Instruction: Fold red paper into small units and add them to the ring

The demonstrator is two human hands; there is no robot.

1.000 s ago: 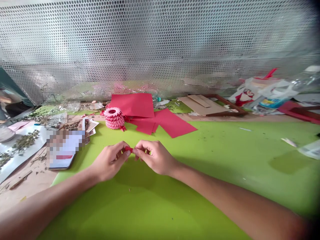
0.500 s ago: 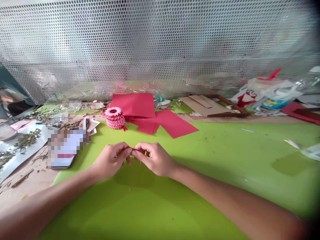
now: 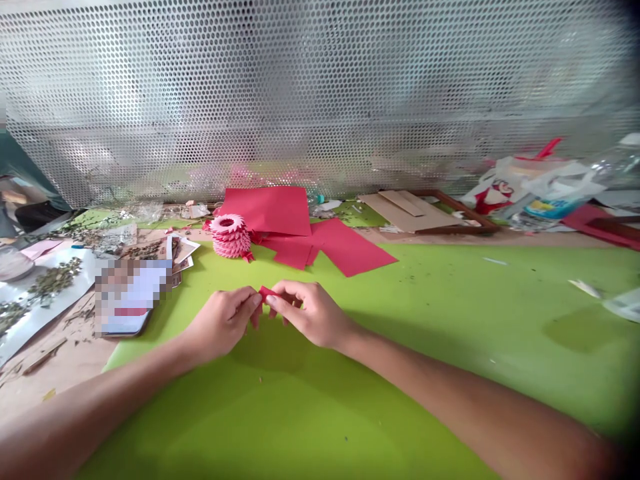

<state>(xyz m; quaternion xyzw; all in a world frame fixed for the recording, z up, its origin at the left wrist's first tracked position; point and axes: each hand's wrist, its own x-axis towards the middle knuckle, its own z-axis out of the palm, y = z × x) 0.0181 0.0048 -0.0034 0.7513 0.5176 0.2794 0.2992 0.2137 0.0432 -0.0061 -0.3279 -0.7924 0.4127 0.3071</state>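
Observation:
Between the fingertips of both hands is a small piece of red paper [image 3: 266,292], held just above the green tabletop. My left hand [image 3: 225,322] pinches its left end between thumb and fingers. On the other side, my right hand [image 3: 313,317] grips the right end, thumb in front. The fingers cover part of the paper, so its full shape is hidden. Beyond the hands stands a round pink stack of folded paper pieces [image 3: 231,241]. Sheets of red paper [image 3: 353,250] lie beside it to the right.
A phone [image 3: 131,300] lies at the left by photos and dried plant bits. Farther back are a brown frame with cardboard [image 3: 400,210], a plastic bag [image 3: 530,190] and a clear bottle [image 3: 620,163]. A perforated metal sheet [image 3: 320,87] rises behind the table.
The red paper has turned between my fingers and more of its flat face shows. My right hand has shifted slightly; the left has barely moved.

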